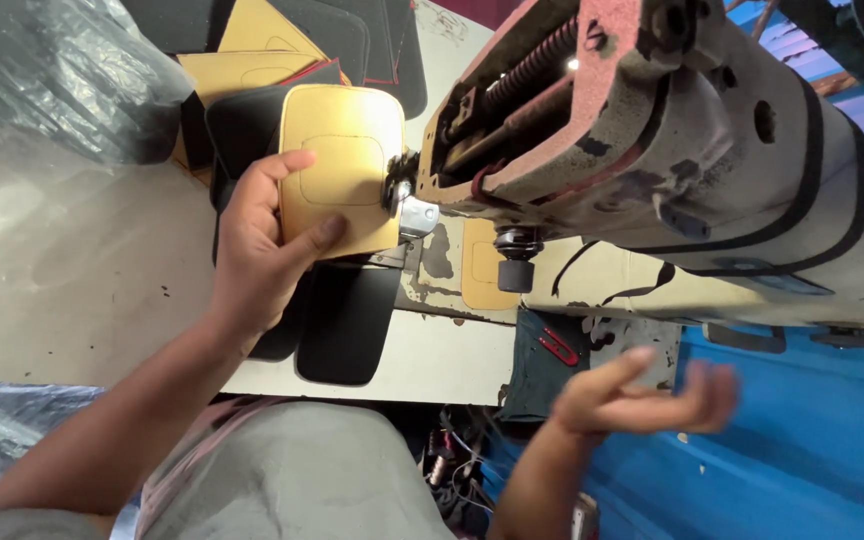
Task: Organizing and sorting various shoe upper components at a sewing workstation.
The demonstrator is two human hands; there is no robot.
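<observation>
Smooth matt yellow leather-like panel (342, 170); worn, chipped painted-metal sewing machine (692, 150); glossy crinkled plastic sheet (42, 70).

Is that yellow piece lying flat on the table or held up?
Held up. The left hand grips the yellow piece by its edge, thumb across its face, pressing it against the sewing machine above the table.

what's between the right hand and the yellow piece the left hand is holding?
In the head view, between the right hand and the yellow piece held by the left hand lie the sewing machine's presser foot, a black knob and red snips.
</observation>
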